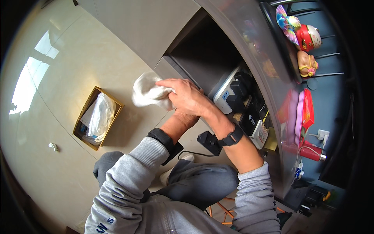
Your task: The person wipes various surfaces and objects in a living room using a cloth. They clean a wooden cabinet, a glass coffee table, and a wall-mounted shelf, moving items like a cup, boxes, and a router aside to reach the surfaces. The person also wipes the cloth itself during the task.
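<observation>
A white cloth, crumpled and partly blurred, is held by my right hand, its fingers lying over the cloth's right edge. Underneath and against it is my left hand, mostly hidden by the right, so what its fingers do cannot be seen. Both hands are in front of a dark open compartment of a grey cabinet. Close to the right hand, a white power strip with black plugs lies in the compartment. Black straps with small devices are on both wrists.
An open cardboard box holding a plastic bag stands on the tiled floor, with a crumpled white scrap farther left. A black box and cables sit in the cabinet. Figurines and a red bottle are on its top.
</observation>
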Action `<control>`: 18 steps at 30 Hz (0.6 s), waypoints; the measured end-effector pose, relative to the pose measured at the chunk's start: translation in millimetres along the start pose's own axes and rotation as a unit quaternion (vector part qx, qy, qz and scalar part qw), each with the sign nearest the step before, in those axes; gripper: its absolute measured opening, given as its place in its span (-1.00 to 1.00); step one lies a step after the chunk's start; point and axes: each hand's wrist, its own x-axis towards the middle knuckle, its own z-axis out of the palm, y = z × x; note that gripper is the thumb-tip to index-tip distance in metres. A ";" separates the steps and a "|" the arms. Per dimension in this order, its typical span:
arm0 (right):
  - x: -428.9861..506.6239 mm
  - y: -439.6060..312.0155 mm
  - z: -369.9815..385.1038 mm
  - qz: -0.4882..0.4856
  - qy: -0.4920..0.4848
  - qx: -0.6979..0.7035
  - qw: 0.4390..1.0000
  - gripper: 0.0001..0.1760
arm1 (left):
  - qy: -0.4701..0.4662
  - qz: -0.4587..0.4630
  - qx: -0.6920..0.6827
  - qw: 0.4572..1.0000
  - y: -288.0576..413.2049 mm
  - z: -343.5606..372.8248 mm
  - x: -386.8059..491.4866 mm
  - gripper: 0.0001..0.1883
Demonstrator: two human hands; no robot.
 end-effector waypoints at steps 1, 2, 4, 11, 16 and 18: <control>-0.3 -1.3 -8.6 -0.007 0.058 0.003 0.998 -0.61 | -0.056 -0.002 -0.014 0.998 -0.9 -3.1 1.0 -0.81; 0.5 2.3 -16.6 -0.019 0.104 0.007 0.994 -0.62 | -0.110 -0.009 -0.027 0.993 -1.6 -8.4 2.5 -0.81; 11.8 30.4 -56.0 0.162 0.190 0.009 0.968 -0.65 | -0.136 -0.024 -0.041 0.990 -0.3 -22.6 6.4 -0.80; 45.1 87.8 -33.2 0.301 0.078 -0.300 0.902 -0.73 | -0.175 -0.039 -0.063 0.982 -1.4 -35.2 8.8 -0.81; 14.5 25.2 29.7 0.020 0.191 -0.142 0.971 -0.79 | -0.134 -0.012 -0.117 0.984 -10.1 1.3 -13.7 -0.61; 3.9 -4.3 38.8 0.011 0.061 0.023 0.998 -0.79 | 0.004 0.056 -0.047 0.997 -13.6 5.6 -21.6 -0.59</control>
